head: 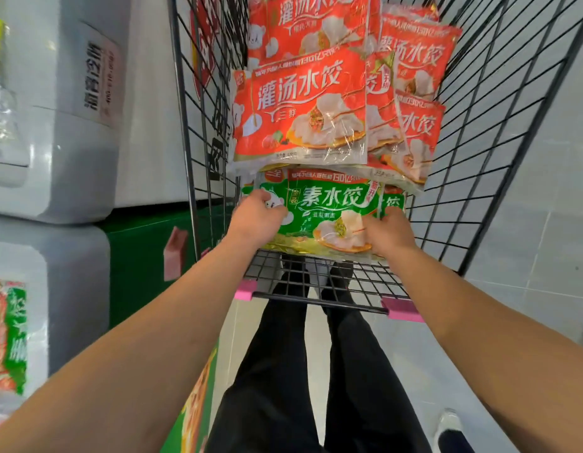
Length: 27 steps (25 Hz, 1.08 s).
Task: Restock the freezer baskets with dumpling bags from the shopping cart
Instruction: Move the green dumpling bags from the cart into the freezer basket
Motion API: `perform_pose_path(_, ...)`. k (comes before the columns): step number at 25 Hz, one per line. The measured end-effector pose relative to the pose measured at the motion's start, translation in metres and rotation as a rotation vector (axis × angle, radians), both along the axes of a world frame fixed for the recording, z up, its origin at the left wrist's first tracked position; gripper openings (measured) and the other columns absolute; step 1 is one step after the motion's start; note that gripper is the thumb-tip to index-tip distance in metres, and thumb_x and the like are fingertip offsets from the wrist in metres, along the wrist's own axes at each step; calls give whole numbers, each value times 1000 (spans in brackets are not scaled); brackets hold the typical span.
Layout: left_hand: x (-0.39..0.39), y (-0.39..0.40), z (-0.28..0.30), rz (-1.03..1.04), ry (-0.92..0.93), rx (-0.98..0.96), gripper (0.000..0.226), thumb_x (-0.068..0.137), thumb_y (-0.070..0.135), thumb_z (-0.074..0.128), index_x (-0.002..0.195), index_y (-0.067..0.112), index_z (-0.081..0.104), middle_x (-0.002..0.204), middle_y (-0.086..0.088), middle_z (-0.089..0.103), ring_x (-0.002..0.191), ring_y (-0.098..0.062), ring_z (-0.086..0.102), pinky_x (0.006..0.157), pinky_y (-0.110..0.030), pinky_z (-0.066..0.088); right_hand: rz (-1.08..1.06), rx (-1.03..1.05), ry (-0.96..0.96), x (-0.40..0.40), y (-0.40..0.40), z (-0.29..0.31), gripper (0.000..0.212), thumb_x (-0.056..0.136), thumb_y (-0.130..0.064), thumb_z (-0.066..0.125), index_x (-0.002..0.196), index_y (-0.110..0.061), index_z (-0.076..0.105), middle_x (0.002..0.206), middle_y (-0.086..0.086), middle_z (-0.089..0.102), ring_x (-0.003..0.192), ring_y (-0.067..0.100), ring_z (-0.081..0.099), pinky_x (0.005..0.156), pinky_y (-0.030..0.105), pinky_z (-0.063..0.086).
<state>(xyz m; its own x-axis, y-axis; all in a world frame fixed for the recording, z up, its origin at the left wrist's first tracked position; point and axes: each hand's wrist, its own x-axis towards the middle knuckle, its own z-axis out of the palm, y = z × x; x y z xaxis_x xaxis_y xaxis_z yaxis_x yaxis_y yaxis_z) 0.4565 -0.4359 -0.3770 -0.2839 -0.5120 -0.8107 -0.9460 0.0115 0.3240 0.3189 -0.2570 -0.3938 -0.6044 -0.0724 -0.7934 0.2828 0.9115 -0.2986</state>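
Note:
A black wire shopping cart (499,132) stands in front of me, filled with dumpling bags. Nearest me lies a green dumpling bag (329,210), with another green bag partly hidden behind its right edge. My left hand (256,220) grips its left side and my right hand (390,232) grips its right side. Red dumpling bags (303,106) are stacked just beyond it, several of them overlapping toward the far end of the cart.
White freezer cabinets (64,132) line the left side, one with a green dumpling bag (9,338) showing at the lower left. A green panel (140,256) sits beside the cart. Pink clips (246,289) mark the cart's near rim. Grey floor tiles lie to the right.

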Motion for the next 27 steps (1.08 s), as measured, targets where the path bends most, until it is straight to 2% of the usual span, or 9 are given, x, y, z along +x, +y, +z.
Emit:
perform_pose_path(3, -4, -1, -24, 35, -47, 8, 57, 90, 32, 58, 142, 15, 42, 142, -11, 44, 123, -29, 48, 94, -32, 40, -56, 54, 79, -1, 0, -23, 23, 93, -27, 54, 106, -10, 60, 104, 7, 64, 95, 29, 61, 83, 39, 51)
perform_pose_path(6, -5, 0, -37, 42, -65, -3, 53, 89, 33, 60, 137, 15, 45, 136, -12, 49, 119, -31, 52, 96, -34, 45, -15, 90, 55, 3, 13, -26, 17, 93, -22, 53, 87, -10, 64, 97, 13, 67, 92, 33, 63, 71, 34, 46)
perform_pose_path(9, -6, -3, -39, 33, -93, -31, 44, 91, 30, 58, 130, 12, 51, 129, -12, 55, 110, -31, 56, 83, -32, 45, -18, 158, 2, 7, 31, -18, 16, 91, -14, 50, 82, -12, 63, 95, 15, 68, 90, 34, 64, 71, 36, 49)
perform_pose_path(12, -8, -5, -45, 25, -131, -38, 39, 94, 29, 54, 129, 12, 52, 128, -12, 56, 110, -32, 57, 77, -31, 41, -23, 162, -54, -1, 31, -12, 12, 89, -13, 52, 84, -12, 63, 92, 11, 67, 86, 30, 63, 65, 32, 48)
perform_pose_path(16, -8, -10, -55, 55, -163, -73, 36, 95, 24, 51, 129, 10, 54, 128, -14, 58, 113, -35, 57, 81, -36, 43, -70, 113, -90, -3, 24, -17, 13, 88, -13, 52, 91, -11, 65, 99, 12, 67, 92, 30, 64, 83, 44, 56)
perform_pose_path(19, -3, -10, -61, 63, -190, -87, 31, 95, 18, 48, 121, 5, 60, 125, -14, 61, 113, -36, 58, 88, -37, 46, -165, 87, -34, 6, 25, -21, 17, 90, -13, 49, 98, -13, 63, 101, 9, 66, 92, 28, 62, 75, 35, 52)
perform_pose_path(22, 5, -6, -66, 77, -208, -36, 27, 93, 17, 53, 115, 4, 64, 117, -17, 64, 108, -35, 60, 85, -36, 49, -164, 57, 43, 12, 24, -17, 16, 90, -13, 48, 98, -11, 62, 99, 8, 65, 91, 28, 61, 69, 31, 43)
perform_pose_path(25, 10, -3, -55, 202, -163, 77, 28, 91, 17, 57, 115, 3, 63, 110, -17, 67, 101, -34, 65, 74, -31, 49, -135, 58, 105, 10, 20, -6, 16, 91, -15, 49, 98, -12, 63, 98, 5, 67, 92, 27, 62, 74, 33, 49)
perform_pose_path(27, 13, -2, -39, 275, -68, 126, 22, 90, 16, 57, 106, 3, 64, 102, -16, 68, 91, -32, 67, 73, -32, 54, -112, 84, 140, 6, 19, 9, 16, 92, -16, 50, 95, -12, 64, 95, 6, 67, 90, 28, 63, 72, 35, 50)
